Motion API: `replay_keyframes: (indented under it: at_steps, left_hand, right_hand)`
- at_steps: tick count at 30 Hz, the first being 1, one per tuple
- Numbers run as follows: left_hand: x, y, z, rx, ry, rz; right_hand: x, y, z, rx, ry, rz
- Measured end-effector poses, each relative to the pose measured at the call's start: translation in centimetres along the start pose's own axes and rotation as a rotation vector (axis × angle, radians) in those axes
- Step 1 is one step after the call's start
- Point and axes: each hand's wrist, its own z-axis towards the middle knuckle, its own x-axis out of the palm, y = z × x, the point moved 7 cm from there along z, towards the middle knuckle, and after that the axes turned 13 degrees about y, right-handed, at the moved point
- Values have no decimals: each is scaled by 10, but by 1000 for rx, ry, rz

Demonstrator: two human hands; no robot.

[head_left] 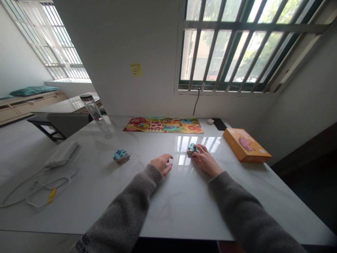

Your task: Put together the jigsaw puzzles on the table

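Note:
My right hand (205, 161) has its fingers closed around a small stack of teal puzzle pieces (191, 148) on the glossy white table (179, 200). Left of it, my left hand (161, 163) hovers over or rests on the tabletop, thumb and fingers apart, holding nothing. A second stack of teal and dark-blue puzzle pieces (121, 156) sits farther left, touched by neither hand. Behind both hands lies a colourful picture sheet (163, 125) in two panels with farm and animal drawings.
An orange box (246, 144) stands at the right, with a black phone (219, 124) and a small white object (210, 121) behind it. At the left are a clear bottle (92, 108), a white power strip (61, 154) and its looped cable (68, 181). A wall and barred window rise behind.

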Motion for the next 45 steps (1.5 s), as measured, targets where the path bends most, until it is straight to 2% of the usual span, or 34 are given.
replay_keyframes:
  at_steps: [4, 8, 13, 18, 22, 26, 29, 32, 35, 37, 41, 45]
  left_hand:
    - [0, -1, -3, 28, -3, -2]
    - [2, 1, -7, 66, -22, -2]
    - [5, -2, 0, 131, -56, -58]
    - [7, -18, 31, 193, -102, -106]
    - [15, -30, 67, 170, -98, -124]
    - [23, -41, 94, 184, -125, -210]
    - [28, -48, 105, 212, -135, -243]
    - [30, -51, 108, 236, -139, -255]
    - [30, -51, 107, 258, -149, -267]
    - [29, -51, 105, 272, -160, -272]
    - [28, -52, 104, 286, -170, -296]
    - [30, -47, 104, 280, -164, -351]
  right_hand:
    - [3, 0, -1, 27, -17, -32]
    - [1, -6, -2, 47, -79, 73]
    - [-4, -36, -12, 190, -152, 237]
    - [0, -55, -17, 302, -65, 187]
    - [7, -56, -13, 314, 8, 71]
    - [4, -57, -14, 281, 20, 62]
    - [-1, -63, -20, 310, -11, 162]
    - [-12, -68, -23, 357, -148, 276]
    - [-25, -62, -17, 341, -304, 269]
    - [-30, -51, -9, 293, -360, 202]
    - [-20, -27, 9, 190, -266, 48]
    - [-8, -20, 11, 175, -208, 58]
